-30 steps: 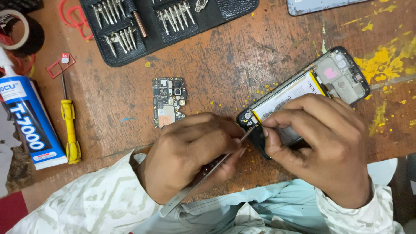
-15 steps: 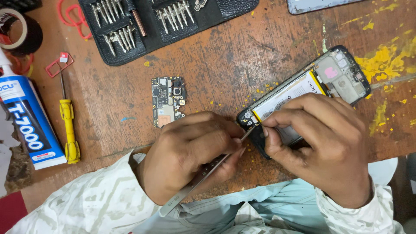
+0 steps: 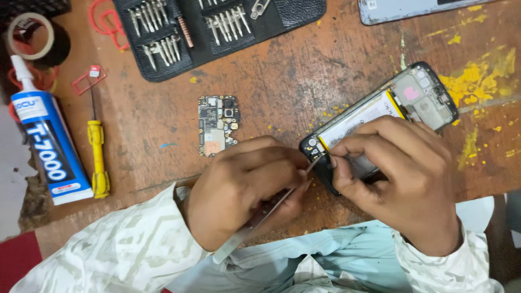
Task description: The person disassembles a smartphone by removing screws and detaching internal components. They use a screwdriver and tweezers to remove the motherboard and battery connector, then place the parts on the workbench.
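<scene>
An opened phone (image 3: 418, 97) with its back off lies slanted on the wooden table, its battery and inner frame showing. My left hand (image 3: 247, 187) grips a pair of metal tweezers (image 3: 260, 214), whose tip touches the phone's lower corner. My right hand (image 3: 399, 173) rests over the lower half of the phone and pinches at the same corner, hiding that part. A loose circuit board (image 3: 217, 125) lies on the table just above my left hand.
A black roll-up case of screwdriver bits (image 3: 217, 27) lies at the top. A yellow-handled screwdriver (image 3: 97, 154), a blue-and-white glue tube (image 3: 46, 146) and a tape roll (image 3: 32, 38) are at the left. Another phone part (image 3: 412, 8) lies at the top right.
</scene>
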